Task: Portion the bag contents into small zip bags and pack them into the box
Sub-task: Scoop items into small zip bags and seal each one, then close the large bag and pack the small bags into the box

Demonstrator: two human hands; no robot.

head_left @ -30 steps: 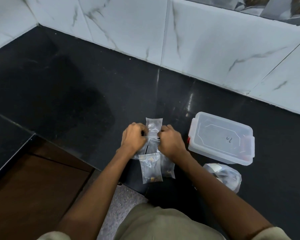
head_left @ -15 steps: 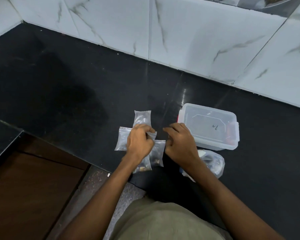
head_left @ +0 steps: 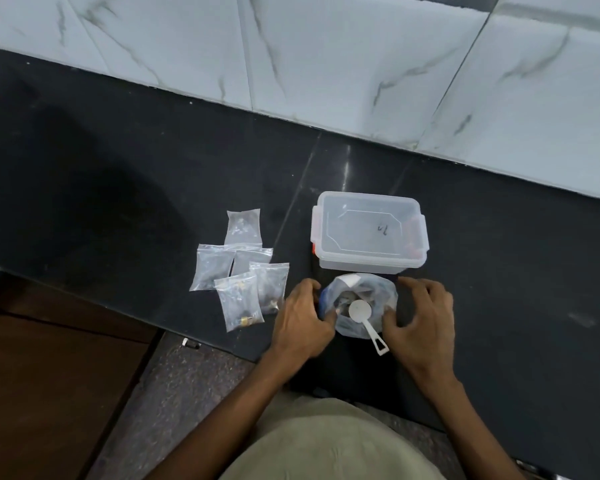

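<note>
A clear plastic bag [head_left: 378, 292] of small dark pieces stands open on the black counter, just in front of the box. A white scoop [head_left: 360, 310] lies in its mouth, handle pointing toward me. My left hand [head_left: 302, 323] curls around the bag's left side, thumb and forefinger on its rim. My right hand [head_left: 420, 320] cups the right side with fingers spread and the thumb touching the plastic. Several small zip bags [head_left: 241, 296] lie overlapping to the left, untouched. The clear plastic box [head_left: 368, 233] has its lid on.
The black counter [head_left: 118, 188] runs back to a white marble-tiled wall [head_left: 326, 53]. Its front edge drops to a brown cabinet face [head_left: 42, 393] at the lower left. A speckled floor strip [head_left: 187, 386] shows beside my body.
Both hands have left the small zip bags and moved right to the large bag. The zip bags now lie loose on the counter. The camera has shifted, so the box sits nearer the centre.
</note>
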